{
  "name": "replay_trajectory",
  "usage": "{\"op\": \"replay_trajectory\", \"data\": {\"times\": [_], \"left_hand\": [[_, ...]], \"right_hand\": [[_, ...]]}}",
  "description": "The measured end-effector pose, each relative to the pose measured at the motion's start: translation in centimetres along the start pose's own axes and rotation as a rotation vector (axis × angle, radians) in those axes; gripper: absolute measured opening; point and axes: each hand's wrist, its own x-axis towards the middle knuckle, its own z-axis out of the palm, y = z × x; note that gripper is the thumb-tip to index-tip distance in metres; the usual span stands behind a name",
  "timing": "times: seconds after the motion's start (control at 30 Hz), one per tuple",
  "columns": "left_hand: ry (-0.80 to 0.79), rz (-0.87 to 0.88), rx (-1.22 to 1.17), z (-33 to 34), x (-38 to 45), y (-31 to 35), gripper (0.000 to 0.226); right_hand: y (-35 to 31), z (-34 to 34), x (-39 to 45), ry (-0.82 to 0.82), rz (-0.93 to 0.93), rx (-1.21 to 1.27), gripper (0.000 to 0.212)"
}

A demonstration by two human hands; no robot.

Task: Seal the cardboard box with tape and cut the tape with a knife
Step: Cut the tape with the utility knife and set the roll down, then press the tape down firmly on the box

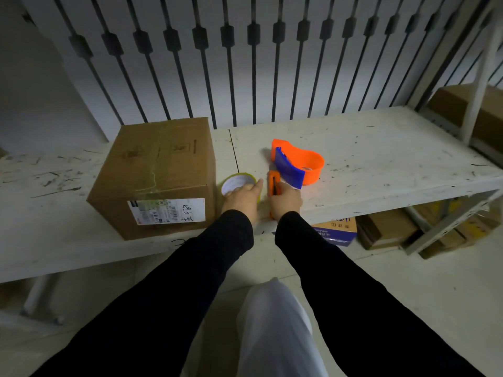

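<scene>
A brown cardboard box (156, 175) stands on the left of the white table (381, 159), flaps closed, with clear tape along its top seam and a white label on its front. Right of the box lies a yellowish tape roll (238, 180); my left hand (242, 201) rests on it with fingers curled over its near rim. My right hand (285, 201) is closed around an orange utility knife (272, 183), which points away from me on the tabletop. Just beyond it sits an orange and blue tape dispenser (296, 165).
A dark metal railing (253, 63) runs behind the table. A white shelf frame (481, 72) with cardboard boxes stands at the right. More boxes (386, 229) lie on the floor under the table's right end. My white trouser leg shows at the bottom.
</scene>
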Motion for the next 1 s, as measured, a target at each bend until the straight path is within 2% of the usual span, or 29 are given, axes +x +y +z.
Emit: {"op": "replay_trajectory", "data": {"times": [0.1,0.23,0.33,0.47,0.63,0.8,1.0], "left_hand": [[-0.034,-0.030,0.116,0.2,0.0,0.2,0.076],[-0.036,-0.040,0.104,0.4,-0.3,0.2,0.087],[0.006,-0.055,0.075,0.1,-0.6,0.3,0.098],[0.142,-0.021,-0.042,-0.9,-1.8,0.5,0.103],[0.370,0.124,-0.181,-3.7,-4.9,0.4,0.077],[0.414,0.079,-0.202,-6.6,-7.6,-1.3,0.060],[0.524,0.001,-0.156,-7.9,-10.4,-5.7,0.047]], "right_hand": [[-0.1,-0.4,-0.3,0.028,-0.023,-0.091,0.027],[0.0,-0.9,-0.7,0.037,0.026,-0.087,0.025],[-0.1,-1.5,-1.3,0.048,0.025,-0.046,0.031],[-0.9,-2.0,-2.4,0.155,0.025,0.038,0.037],[-3.4,-1.8,-4.7,0.204,-0.089,0.047,0.037],[-7.0,0.2,-7.9,0.137,-0.251,0.045,0.036],[-10.0,2.4,-11.0,0.227,-0.505,-0.020,0.036]]}}
